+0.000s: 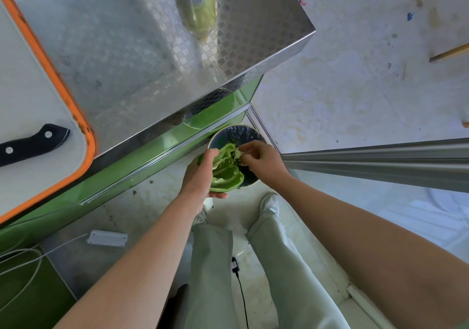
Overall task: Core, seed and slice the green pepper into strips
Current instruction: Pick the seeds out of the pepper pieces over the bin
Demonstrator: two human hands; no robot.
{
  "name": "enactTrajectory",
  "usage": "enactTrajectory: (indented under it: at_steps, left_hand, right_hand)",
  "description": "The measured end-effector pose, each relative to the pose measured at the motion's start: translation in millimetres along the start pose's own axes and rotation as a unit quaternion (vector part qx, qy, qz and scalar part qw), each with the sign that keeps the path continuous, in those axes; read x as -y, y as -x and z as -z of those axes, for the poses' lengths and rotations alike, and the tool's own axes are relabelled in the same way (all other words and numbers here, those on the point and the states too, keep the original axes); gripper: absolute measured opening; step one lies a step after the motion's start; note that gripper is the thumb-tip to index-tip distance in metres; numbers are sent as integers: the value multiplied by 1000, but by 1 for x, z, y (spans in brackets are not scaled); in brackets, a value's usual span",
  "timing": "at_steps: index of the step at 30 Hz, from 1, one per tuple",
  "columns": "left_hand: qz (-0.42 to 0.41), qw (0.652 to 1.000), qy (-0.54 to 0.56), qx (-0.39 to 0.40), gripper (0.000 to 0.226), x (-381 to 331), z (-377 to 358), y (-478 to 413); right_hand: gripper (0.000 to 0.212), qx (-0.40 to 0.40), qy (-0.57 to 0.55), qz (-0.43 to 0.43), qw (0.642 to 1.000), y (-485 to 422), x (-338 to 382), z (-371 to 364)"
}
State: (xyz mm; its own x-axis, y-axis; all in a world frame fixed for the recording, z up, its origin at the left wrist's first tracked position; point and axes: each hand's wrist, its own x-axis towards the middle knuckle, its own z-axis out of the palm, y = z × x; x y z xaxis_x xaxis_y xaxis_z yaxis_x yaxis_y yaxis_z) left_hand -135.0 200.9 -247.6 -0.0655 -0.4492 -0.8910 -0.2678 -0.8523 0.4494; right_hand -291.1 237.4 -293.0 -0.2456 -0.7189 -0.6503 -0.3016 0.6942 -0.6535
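Two hands were at frame centre over the dark bin: our left hand gripped the opened green pepper from its left side, and our right hand pinched the pale seed clump at its upper end. The knife lay on the orange-rimmed board at the left edge, on the steel counter.

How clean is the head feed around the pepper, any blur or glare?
Head view: cut green pepper, left hand holding it and right hand pinching its pale seed clump read sharp; head view, top: yellow plastic bottle is blur-smeared; head view: checkered steel counter shows soft glare, edges bowed.
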Motion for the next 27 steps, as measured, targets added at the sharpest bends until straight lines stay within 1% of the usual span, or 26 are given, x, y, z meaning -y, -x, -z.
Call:
enactTrajectory:
  at_steps: [1, 3, 6, 9, 11, 13, 15, 16, 18, 19, 21, 23, 25, 26, 27]
  left_hand:
    - [-1, 1000, -3, 5, 40, 0, 0, 0]
    - [-3, 1000, -14, 20, 41, 0, -2, 1]
    - [-10, 999, -28, 35, 40, 1, -7, 3]
    - [-16, 999, -39, 24, 43, 2, -11, 3]
    - [-20, 999, -43, 14, 42, 3, -14, 3]
    - [-27, 998, -52, 4, 41, 4, -17, 2]
    - [-30, 998, -47, -2, 44, 3, -18, 1]
    - [-27, 999, -33, -6, 45, 2, -17, 0]
    - [-9, 1000, -1, -13, 43, -1, -12, -3]
    - [4, 1000, 15, -11, 42, -1, -9, -4]
    - [28, 999, 43, -1, 45, -1, -5, -6]
    - [37, 998, 57, 5, 47, 0, -4, -6]
    - [39, 998, 58, 10, 47, 0, -4, -5]
    - [40, 998, 56, 15, 46, 0, -4, -5]
    - [41, 998, 52, 23, 46, 0, -5, -3]
  right_hand:
    - [17, 31, 22, 4, 999, 2, 1, 0]
    - [26, 60, 39, -3, 997, 3, 4, -3]
    - [30, 29, 75, -15, 997, 1, 7, -9]
    - [29, -4, 120, -24, 992, 0, 8, -11]
    - [28, -33, 131, -23, 991, 2, 11, -14]
    - [26, -66, 123, -18, 990, 3, 13, -16]
    - [22, -76, 94, -9, 993, 3, 11, -14]
    - [19, -77, 69, -8, 995, 1, 8, -12]
    - [21, -85, 19, -19, 996, -1, 0, -7]
    - [20, -88, 11, -25, 996, -2, -3, -4]
    - [13, -76, 11, -29, 997, -2, -6, 0]
    - [18, -45, 13, -28, 999, -1, -5, 2]
    - [25, -28, 14, -8, 999, 2, 0, 0]
    - [25, -20, 9, 3, 1000, 4, 3, -1]
    - [20, -7, 4, 11, 1000, 6, 8, -3]
